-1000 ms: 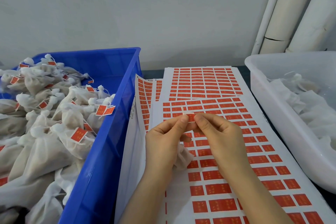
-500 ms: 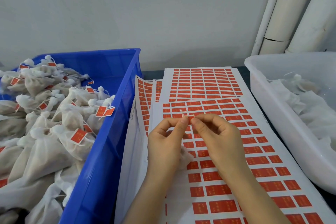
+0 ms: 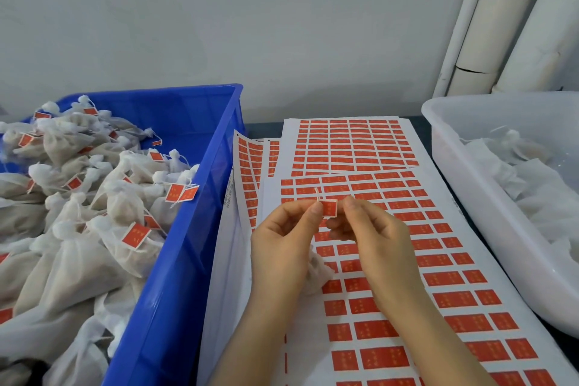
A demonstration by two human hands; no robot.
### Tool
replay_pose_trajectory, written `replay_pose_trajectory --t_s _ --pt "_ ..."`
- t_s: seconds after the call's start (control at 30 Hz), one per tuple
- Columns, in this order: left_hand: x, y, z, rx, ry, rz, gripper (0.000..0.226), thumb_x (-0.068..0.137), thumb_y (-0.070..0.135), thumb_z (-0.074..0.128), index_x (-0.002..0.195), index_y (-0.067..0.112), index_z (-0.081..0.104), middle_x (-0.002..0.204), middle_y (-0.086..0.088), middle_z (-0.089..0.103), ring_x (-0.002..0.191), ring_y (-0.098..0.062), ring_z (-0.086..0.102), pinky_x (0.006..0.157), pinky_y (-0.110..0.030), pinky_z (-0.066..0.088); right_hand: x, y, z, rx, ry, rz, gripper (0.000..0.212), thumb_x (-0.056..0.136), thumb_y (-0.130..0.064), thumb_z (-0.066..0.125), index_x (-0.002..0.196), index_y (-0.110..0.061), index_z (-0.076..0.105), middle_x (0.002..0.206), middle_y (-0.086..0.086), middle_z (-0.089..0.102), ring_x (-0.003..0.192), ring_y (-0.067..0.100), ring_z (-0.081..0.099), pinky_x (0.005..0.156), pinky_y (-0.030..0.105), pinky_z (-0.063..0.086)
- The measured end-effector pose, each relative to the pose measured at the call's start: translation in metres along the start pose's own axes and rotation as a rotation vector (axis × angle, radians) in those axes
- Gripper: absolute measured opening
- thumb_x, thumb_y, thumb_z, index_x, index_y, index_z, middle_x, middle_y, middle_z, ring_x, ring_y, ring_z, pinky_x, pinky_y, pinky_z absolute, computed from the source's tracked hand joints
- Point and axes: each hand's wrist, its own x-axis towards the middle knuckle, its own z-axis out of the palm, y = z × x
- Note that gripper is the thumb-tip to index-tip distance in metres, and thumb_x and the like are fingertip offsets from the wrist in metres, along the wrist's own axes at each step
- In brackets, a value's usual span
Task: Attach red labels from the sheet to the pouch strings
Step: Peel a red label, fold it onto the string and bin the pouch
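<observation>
Our left hand (image 3: 282, 247) pinched a red label (image 3: 329, 208) onto a pouch string (image 3: 317, 194) above the sheet (image 3: 463, 263); our right hand (image 3: 376, 244) curled beside it — contact unclear. Tagged pouches (image 3: 78, 229) filled the blue bin (image 3: 188, 244); the white tub (image 3: 470, 197) held more, seemingly untagged.

Blue plastic crate (image 3: 200, 229) at left, near corner cut off by bottom edge. Translucent white tub (image 3: 501, 229) at right, partly out of view. Dark tabletop (image 3: 263, 130) shows in narrow strip between them, at back. Plain grey-white wall (image 3: 250, 25) behind. White pipe (image 3: 463, 25) and pale cardboard tubes (image 3: 495, 34) stand in right corner, behind tub.
</observation>
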Motion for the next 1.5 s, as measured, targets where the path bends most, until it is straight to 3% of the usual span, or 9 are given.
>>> replay_pose_trajectory --t_s 0.3,0.4,0.57,0.67,0.8,0.93,1.17,1.27,1.5 --pt "0.0 -0.006 0.0 0.091 -0.061 0.056 0.007 0.082 0.034 0.064 0.084 0.03 0.069 0.084 0.021 0.07 0.086 0.004 0.065 0.066 -0.007 0.048 0.001 0.005 -0.001 -0.132 0.005 -0.057 0.014 0.075 -0.048 0.054 0.081 -0.037 0.061 0.082 -0.032 0.063 0.081 -0.011 0.06 0.062 0.0 0.044" --pt "0.001 -0.006 0.0 0.07 -0.068 0.062 0.026 0.076 0.047 0.058 0.09 0.029 0.07 0.085 0.02 0.071 0.086 0.003 0.065 0.063 -0.005 0.049 0.002 0.006 -0.002 -0.06 0.036 -0.037 0.006 0.083 -0.038 0.059 0.079 -0.035 0.063 0.079 -0.027 0.066 0.078 -0.007 0.062 0.058 0.002 0.044" --pt "-0.001 -0.004 0.003 0.091 -0.13 0.039 0.05 0.074 0.061 0.04 0.095 0.022 0.066 0.08 0.019 0.069 0.08 0.005 0.065 0.056 -0.003 0.046 0.003 0.01 -0.001 0.093 0.07 0.066 0.012 0.089 -0.032 0.056 0.084 -0.034 0.066 0.078 -0.017 0.069 0.075 0.003 0.068 0.061 0.013 0.053" --pt "0.0 -0.006 0.003 0.187 -0.129 0.042 0.033 0.079 0.054 0.05 0.087 0.027 0.067 0.077 0.021 0.067 0.077 0.005 0.063 0.056 -0.006 0.048 0.004 0.01 -0.001 0.15 0.039 0.115 0.02 0.092 -0.038 0.048 0.089 -0.037 0.068 0.081 -0.014 0.071 0.078 0.004 0.068 0.062 0.012 0.052" --pt "0.001 -0.008 0.001 0.228 -0.102 0.066 0.011 0.087 0.037 0.061 0.083 0.028 0.067 0.077 0.02 0.067 0.076 0.004 0.062 0.062 -0.009 0.051 0.002 0.006 0.0 0.022 -0.012 0.084 0.026 0.076 -0.055 0.052 0.085 -0.036 0.066 0.079 -0.022 0.068 0.077 -0.004 0.065 0.057 0.007 0.048" --pt "0.0 -0.005 0.002 0.235 -0.131 0.085 0.011 0.088 0.035 0.06 0.083 0.029 0.068 0.076 0.02 0.067 0.076 0.004 0.062 0.061 -0.01 0.051 0.003 0.008 -0.002 -0.047 0.028 0.068 0.012 0.084 -0.042 0.058 0.082 -0.034 0.066 0.077 -0.023 0.067 0.077 -0.005 0.063 0.057 0.009 0.049" --pt "-0.005 -0.003 0.003 0.287 -0.173 0.125 0.013 0.089 0.035 0.06 0.079 0.03 0.068 0.074 0.019 0.066 0.078 0.0 0.062 0.065 -0.013 0.051 0.0 0.007 0.001 -0.018 0.113 0.056 0.017 0.083 -0.042 0.055 0.075 -0.033 0.066 0.071 -0.016 0.066 0.074 0.0 0.063 0.05 0.007 0.046" --pt "-0.006 -0.002 0.004 0.296 -0.189 0.136 0.014 0.09 0.032 0.06 0.078 0.03 0.066 0.072 0.018 0.065 0.075 -0.001 0.062 0.063 -0.014 0.051 0.0 0.008 0.003 0.012 0.151 0.066 0.014 0.087 -0.039 0.054 0.079 -0.039 0.065 0.07 -0.012 0.066 0.073 0.005 0.064 0.057 0.014 0.049" --pt "-0.006 -0.004 0.005 0.297 -0.205 0.166 0.015 0.091 0.03 0.058 0.077 0.03 0.064 0.078 0.017 0.067 0.081 -0.002 0.063 0.062 -0.008 0.049 0.001 0.007 0.007 0.145 0.144 0.145 0.021 0.086 -0.037 0.054 0.071 -0.031 0.068 0.063 -0.005 0.064 0.068 0.013 0.065 0.068 0.029 0.055"
